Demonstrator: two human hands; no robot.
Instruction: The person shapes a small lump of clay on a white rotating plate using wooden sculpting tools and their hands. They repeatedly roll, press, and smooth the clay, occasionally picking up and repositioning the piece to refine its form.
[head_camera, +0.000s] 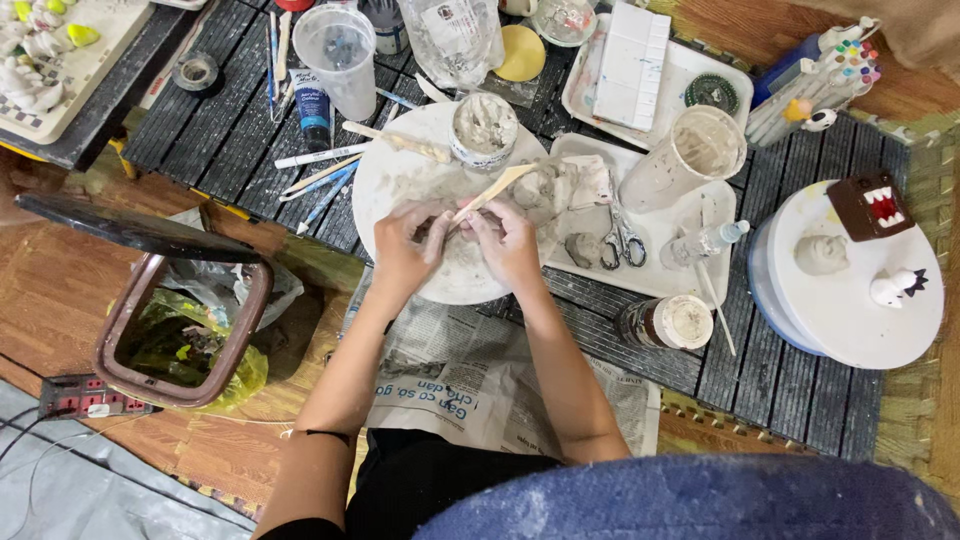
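Head view. Left hand (405, 245): fingers curled shut on a small clay lump (438, 232), seemingly bracing it for shaping. Right hand (505, 240): pinched closed on a wooden stick (495, 190), its near end at the lump, long axis slanting up and away to the right toward the clay tub (484, 130). Both hands sit over a round white board (400, 185) on the table (230, 130). Scissors (622, 238) just right of the right hand; bin (180, 340) well left; newspaper (470, 375) below the wrists.
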